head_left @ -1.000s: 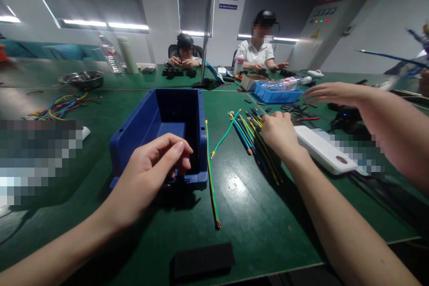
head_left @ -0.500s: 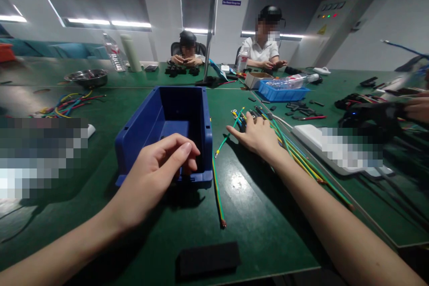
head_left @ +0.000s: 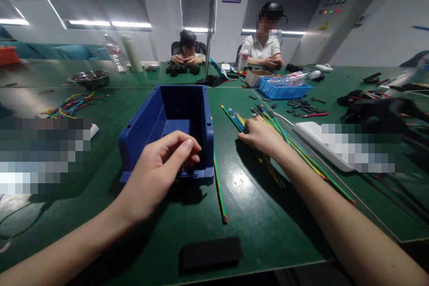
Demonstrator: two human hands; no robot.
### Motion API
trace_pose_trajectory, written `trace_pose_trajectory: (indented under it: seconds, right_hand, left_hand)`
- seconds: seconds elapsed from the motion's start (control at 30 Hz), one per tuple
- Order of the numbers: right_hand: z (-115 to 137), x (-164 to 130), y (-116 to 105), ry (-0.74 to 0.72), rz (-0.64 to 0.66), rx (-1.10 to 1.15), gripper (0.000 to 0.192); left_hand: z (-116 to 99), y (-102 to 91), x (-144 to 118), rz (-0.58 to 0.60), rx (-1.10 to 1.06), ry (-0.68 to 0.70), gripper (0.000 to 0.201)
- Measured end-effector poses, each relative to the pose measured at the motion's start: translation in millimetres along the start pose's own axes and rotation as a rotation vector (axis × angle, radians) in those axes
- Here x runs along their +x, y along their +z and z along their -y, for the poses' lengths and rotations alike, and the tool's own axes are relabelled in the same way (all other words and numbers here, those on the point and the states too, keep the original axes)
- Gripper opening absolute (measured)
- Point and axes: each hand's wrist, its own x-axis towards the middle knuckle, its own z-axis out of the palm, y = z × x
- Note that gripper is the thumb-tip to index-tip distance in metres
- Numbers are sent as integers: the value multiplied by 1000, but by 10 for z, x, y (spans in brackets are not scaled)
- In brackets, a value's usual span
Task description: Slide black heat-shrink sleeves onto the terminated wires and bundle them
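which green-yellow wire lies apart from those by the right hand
The green-yellow wire beside the blue bin, lying alone; the other wires are bunched around the right hand.

Dark blue bin [head_left: 142, 118], green counter [head_left: 271, 241]

The loose wire [head_left: 220, 190] is striped green and yellow, copper-coloured at one end. The wire bundle [head_left: 236, 120] shows blue, yellow and green. The tray [head_left: 284, 92] is brighter blue, the block [head_left: 211, 252] black, the flask [head_left: 132, 54] pale green, the wire tangle [head_left: 69, 106] red, yellow, blue and green.

Between the slim green-and-yellow wire [head_left: 220, 190] and multicoloured insulated wires [head_left: 238, 120], the flat green bench [head_left: 253, 219] leaves a passage; leftward, the deep blue plastic bin [head_left: 208, 138] blocks
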Motion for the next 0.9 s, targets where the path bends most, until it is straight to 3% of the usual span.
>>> trace_pose_trajectory:
  seconds: [0.07, 0.2, 0.3, 0.53, 0.7, 0.9]
  right_hand:
    - [42, -47, 4, -35, -1, 34, 23]
    - [218, -150, 54, -155, -11, 160, 24]
    - [367, -187, 111, -286, -15, 305, 28]
    - [353, -119, 211, -367, -26, 473, 34]
    - [260, -104, 257, -358, -78, 426, 36]
    - [308, -160, 195, -315, -80, 351, 24]
  left_hand:
    - [39, 29, -31, -11, 224, 81, 29]
    - [154, 131, -93, -23, 825, 431, 40]
    - [203, 181, -105, 25, 1040, 577, 48]
    - [186, 162, -90, 72, 1055, 582, 48]
    - [187, 159, -82, 98, 1000, 594, 48]
    - [192, 156, -77, 105, 977, 637, 44]
